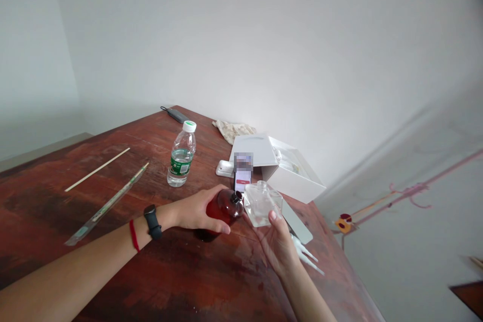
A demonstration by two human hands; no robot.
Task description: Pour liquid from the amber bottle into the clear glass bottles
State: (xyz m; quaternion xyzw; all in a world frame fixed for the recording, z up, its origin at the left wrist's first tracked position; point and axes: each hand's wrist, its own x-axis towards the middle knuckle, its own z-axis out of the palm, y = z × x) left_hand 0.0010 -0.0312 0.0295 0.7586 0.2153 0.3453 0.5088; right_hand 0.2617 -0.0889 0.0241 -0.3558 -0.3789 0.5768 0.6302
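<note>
My left hand (199, 210) is wrapped round a dark red-brown bottle (225, 206), which tilts to the right with its uncapped black-threaded neck toward a clear bottle. That clear square bottle (262, 205), also without a cap, is gripped in my right hand (277, 241), with the thumb across its front. The two bottles are close together above the table. What the clear bottle contains I cannot make out. Behind them a phone (242, 181) leans upright against a white box (252, 146). Two pale pump heads with thin tubes (307, 255) lie beside my right hand.
A water bottle with a green label (181, 161) stands on the reddish wooden table (151, 282). A bare stick (98, 169) and wrapped chopsticks (109, 204) lie at left. Farther back are a dark pouch (176, 114), a cloth (232, 131) and an open white box (296, 181).
</note>
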